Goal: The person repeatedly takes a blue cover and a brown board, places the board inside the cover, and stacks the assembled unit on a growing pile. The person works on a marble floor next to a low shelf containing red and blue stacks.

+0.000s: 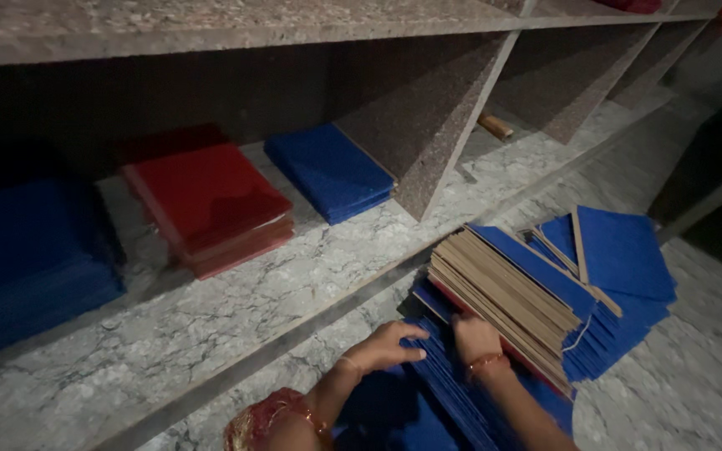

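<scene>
Both forearms rise from the bottom edge at about 6 o'clock, a red patterned sleeve (254, 426) on the left one and bangles on each wrist. Left hand (386, 345) lies flat, fingers spread and pointing toward 3 o'clock, its tips resting on the edges of the fanned blue covers (453, 392) on the floor; it grips nothing that I can see. Right hand (475, 338) sits just beside it, toward 3 o'clock, pressed against the near end of the leaning stack of covers (511, 301), fingers curled over the brown board edges; whether they pinch a single sheet cannot be told.

That stack runs with its long axis from 7 o'clock toward 1 o'clock, brown edges up, a blue face on its far side. It lies directly beyond the right hand, which is the nearer of the two to it. More loose blue covers (624, 255) spill out at 3 o'clock.

On the shelf (236, 292), left to right: a dim blue pile (31, 259) at 9 o'clock, a red pile (211, 205) at 10, a smaller blue pile (332, 171) at 11, all in the same bay. Past the slanting divider (428, 125), the next bay holds only a small brown roll (495, 126).
</scene>
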